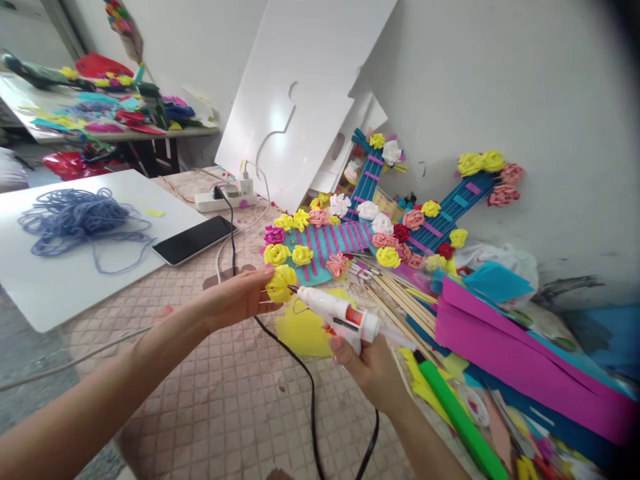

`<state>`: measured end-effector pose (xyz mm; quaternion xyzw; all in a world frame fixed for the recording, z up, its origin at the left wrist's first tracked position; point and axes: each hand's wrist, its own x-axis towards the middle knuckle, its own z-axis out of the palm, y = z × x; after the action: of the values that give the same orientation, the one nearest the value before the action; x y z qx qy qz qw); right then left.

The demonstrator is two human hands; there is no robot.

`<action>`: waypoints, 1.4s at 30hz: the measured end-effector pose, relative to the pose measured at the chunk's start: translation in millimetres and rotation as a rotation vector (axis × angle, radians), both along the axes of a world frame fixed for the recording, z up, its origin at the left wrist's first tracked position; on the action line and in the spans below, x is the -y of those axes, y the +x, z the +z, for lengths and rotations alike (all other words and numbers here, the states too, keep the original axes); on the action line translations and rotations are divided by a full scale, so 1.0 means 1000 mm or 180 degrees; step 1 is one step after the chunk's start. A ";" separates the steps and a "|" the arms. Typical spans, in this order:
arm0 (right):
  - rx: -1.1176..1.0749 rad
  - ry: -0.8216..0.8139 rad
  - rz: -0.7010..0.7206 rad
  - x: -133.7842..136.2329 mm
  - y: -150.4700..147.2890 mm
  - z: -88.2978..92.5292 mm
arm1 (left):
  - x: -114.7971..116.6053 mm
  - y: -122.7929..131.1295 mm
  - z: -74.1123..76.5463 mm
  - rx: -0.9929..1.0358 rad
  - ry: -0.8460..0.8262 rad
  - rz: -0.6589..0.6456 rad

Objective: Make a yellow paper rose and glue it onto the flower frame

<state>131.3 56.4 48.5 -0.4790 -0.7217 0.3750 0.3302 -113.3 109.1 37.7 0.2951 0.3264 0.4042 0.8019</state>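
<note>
My left hand (240, 297) holds a yellow paper flower (281, 283) by its side over the table. In my right hand (367, 370) is a white glue gun (330, 307) with an orange window, gripped by the handle. Its dark nozzle points left and meets the flower, or nearly so; exact contact is hard to tell. A clear glue stick pokes out of the back of the gun. Just beyond my hands lies a blue guitar-shaped piece (330, 247) trimmed with yellow, pink, white and red paper flowers and purple strips. Beneath the gun rests a yellow paper sheet (305, 330).
A black phone (195, 240) and a power strip (225, 200) sit to the left, near a white board (45, 287) bearing blue yarn (80, 217). Wooden sticks (400, 300), magenta paper (520, 360) and a green cutter (460, 417) crowd the right. A black cord (307, 373) crosses the table.
</note>
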 end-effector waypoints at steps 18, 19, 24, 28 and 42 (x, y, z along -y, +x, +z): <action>0.0515 0.0483 -0.0092 0.003 0.001 -0.001 | 0.004 0.003 0.005 -0.0176 -0.0094 0.0035; 0.0544 0.0481 -0.0081 0.003 0.001 -0.001 | 0.004 0.003 0.005 -0.0144 -0.0129 0.0057; 0.0558 0.0447 0.0061 0.004 -0.002 0.001 | 0.004 0.005 0.006 -0.0136 -0.0179 0.0161; 0.0449 0.0412 -0.0020 0.005 -0.002 -0.002 | 0.004 0.007 0.005 -0.0285 -0.0050 0.0096; 0.0370 0.0465 -0.0104 0.004 -0.002 -0.004 | 0.003 0.004 0.002 -0.0407 0.0027 0.0069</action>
<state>129.7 52.7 44.5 -0.4863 -0.7572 0.2875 0.3280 -109.1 106.1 40.0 0.3202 0.3785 0.3946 0.7736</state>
